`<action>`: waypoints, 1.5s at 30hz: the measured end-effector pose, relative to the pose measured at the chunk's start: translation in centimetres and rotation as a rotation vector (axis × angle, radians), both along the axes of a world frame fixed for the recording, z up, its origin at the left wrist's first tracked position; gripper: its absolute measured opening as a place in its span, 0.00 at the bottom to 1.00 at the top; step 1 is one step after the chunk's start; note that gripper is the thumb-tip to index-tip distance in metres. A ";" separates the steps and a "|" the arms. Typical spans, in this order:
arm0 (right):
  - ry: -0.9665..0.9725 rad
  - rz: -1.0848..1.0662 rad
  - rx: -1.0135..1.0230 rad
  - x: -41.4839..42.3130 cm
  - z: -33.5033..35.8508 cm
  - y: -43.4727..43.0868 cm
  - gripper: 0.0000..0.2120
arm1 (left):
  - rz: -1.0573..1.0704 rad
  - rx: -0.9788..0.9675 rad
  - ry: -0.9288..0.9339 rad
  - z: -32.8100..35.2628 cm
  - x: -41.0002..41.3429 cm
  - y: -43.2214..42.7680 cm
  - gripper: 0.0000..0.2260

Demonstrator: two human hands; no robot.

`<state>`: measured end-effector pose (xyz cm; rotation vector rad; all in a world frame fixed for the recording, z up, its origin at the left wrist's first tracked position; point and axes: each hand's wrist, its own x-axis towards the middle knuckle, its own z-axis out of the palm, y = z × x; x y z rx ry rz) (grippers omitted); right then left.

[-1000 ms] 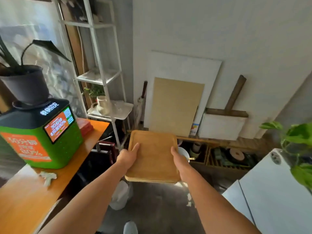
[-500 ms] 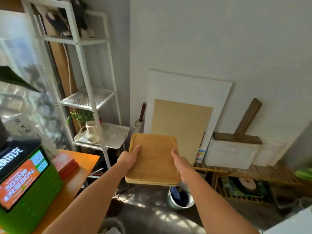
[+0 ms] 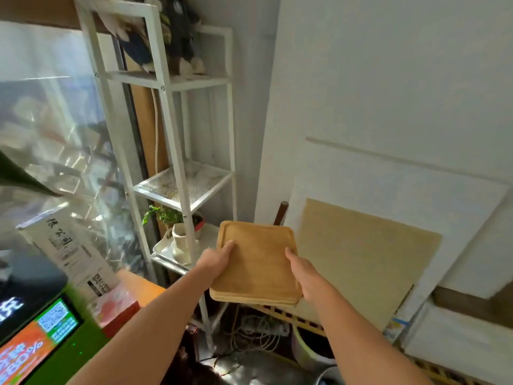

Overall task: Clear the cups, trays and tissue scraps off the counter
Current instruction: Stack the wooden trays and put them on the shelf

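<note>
I hold a stack of wooden trays [image 3: 256, 262] flat in front of me, in mid-air. My left hand [image 3: 215, 263] grips the stack's left edge, thumb on top. My right hand [image 3: 301, 269] grips its right edge the same way. The trays hang just right of the white metal shelf unit [image 3: 177, 134], at the height of its lower shelf [image 3: 163, 250], which carries a white tray, a white mug [image 3: 179, 243] and a small potted plant [image 3: 163, 215].
An orange counter [image 3: 141, 287] with a green machine [image 3: 41, 337] and a red box [image 3: 118, 307] lies at lower left. Boards [image 3: 361, 259] lean on the wall at right. Cables [image 3: 255, 329] and a dark pot [image 3: 308, 345] sit on the floor below.
My view has turned left and up toward the shelf unit. Both hands have carried the trays closer to the shelf, still holding them the same way.
</note>
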<state>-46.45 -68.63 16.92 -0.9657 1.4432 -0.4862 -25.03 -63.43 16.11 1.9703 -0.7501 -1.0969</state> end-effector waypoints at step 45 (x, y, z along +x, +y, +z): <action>0.121 0.910 -0.155 34.5 2.7 -42.4 0.25 | 1.130 -0.105 0.263 2.8 18.5 -26.8 0.24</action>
